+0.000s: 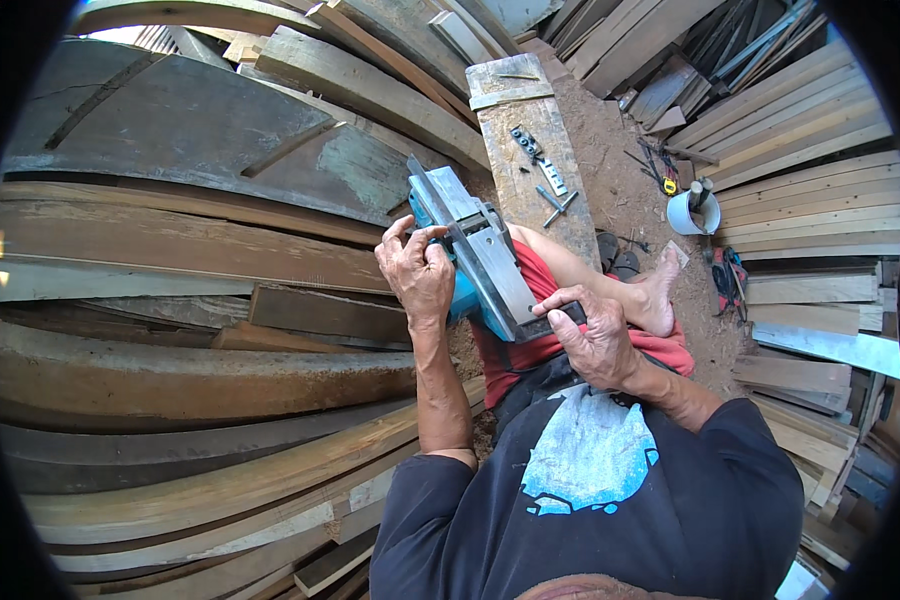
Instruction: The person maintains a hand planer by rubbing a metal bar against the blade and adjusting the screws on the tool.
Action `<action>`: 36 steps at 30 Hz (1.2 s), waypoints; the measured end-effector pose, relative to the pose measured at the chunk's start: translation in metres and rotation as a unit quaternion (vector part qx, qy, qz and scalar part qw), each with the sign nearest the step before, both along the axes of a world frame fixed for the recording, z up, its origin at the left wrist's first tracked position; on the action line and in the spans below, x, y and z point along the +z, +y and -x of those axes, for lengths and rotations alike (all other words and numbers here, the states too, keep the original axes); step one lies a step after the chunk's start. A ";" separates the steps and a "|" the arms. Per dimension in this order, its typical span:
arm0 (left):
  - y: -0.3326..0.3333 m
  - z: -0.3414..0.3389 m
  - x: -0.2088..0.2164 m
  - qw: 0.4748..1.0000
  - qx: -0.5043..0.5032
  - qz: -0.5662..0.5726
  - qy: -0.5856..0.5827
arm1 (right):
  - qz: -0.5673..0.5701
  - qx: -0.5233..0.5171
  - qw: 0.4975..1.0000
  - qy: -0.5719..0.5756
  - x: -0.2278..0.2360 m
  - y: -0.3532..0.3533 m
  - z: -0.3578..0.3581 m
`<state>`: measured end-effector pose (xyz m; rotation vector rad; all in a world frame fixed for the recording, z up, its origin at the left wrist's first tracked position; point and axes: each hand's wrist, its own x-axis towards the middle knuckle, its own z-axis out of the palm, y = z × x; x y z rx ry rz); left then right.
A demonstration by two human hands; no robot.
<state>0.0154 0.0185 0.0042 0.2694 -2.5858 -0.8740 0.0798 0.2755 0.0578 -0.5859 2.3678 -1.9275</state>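
Observation:
An electric planer [500, 270] with a teal body rests across my lap, its metal sole turned up. A dark straight fence runs along its side. My left hand [418, 268] is at the planer's middle, its fingers bent and touching the side next to the cutter opening [465, 226]. My right hand [595, 340] grips the near end by a black edge, index finger and thumb laid along it. Just beyond the planer, a narrow wooden plank [530, 110] bears small black metal parts [525, 140], a pale strip with holes [550, 177] and crossed metal rods [558, 205].
Large timbers [200, 240] are stacked close on my left. Boards [810, 200] are piled on the right. A white bucket [692, 212], a yellow tape measure [669, 185] and a red-and-black tool [728, 280] lie on the sawdust-covered floor. My bare foot [660, 290] is near them.

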 end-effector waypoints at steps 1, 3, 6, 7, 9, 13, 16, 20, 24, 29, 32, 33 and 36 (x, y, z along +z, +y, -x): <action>0.000 0.000 -0.001 1.000 0.000 0.000 0.000 | 0.000 0.000 1.000 0.000 0.000 0.000 0.000; -0.001 0.000 -0.002 1.000 -0.001 -0.026 0.011 | -0.002 0.013 1.000 -0.004 0.001 0.001 0.001; -0.001 0.000 -0.003 0.999 0.002 -0.032 0.010 | -0.002 0.022 1.000 -0.021 0.004 0.003 0.001; -0.001 0.000 -0.003 0.999 0.002 -0.032 0.010 | -0.002 0.022 1.000 -0.021 0.003 0.003 0.001; -0.003 0.001 -0.001 0.999 -0.010 -0.032 0.011 | -0.010 0.018 1.000 -0.013 0.001 0.003 0.000; -0.004 0.001 -0.002 0.998 -0.004 -0.058 0.019 | -0.003 0.017 1.000 -0.021 0.001 0.002 0.000; -0.005 0.000 -0.004 0.998 -0.014 -0.059 0.023 | -0.010 0.016 1.000 -0.016 0.002 0.002 -0.001; -0.007 0.000 -0.005 0.997 -0.036 -0.056 0.025 | -0.005 0.014 0.999 -0.031 0.001 0.001 -0.003; -0.008 0.002 -0.002 0.997 -0.061 -0.047 0.028 | -0.003 0.015 1.000 -0.015 -0.001 0.001 -0.002; -0.008 0.000 -0.003 0.997 -0.058 -0.031 0.026 | -0.003 0.016 1.000 -0.013 -0.002 0.001 -0.001; -0.004 -0.001 -0.005 0.999 -0.023 -0.004 0.031 | -0.003 0.014 1.000 -0.018 -0.001 0.001 -0.001; -0.003 -0.001 -0.005 0.999 0.000 -0.003 0.033 | -0.003 0.013 1.000 -0.018 -0.001 0.001 -0.001; -0.002 0.000 -0.004 1.000 0.009 0.005 0.015 | 0.000 0.013 1.000 -0.023 0.000 0.002 -0.001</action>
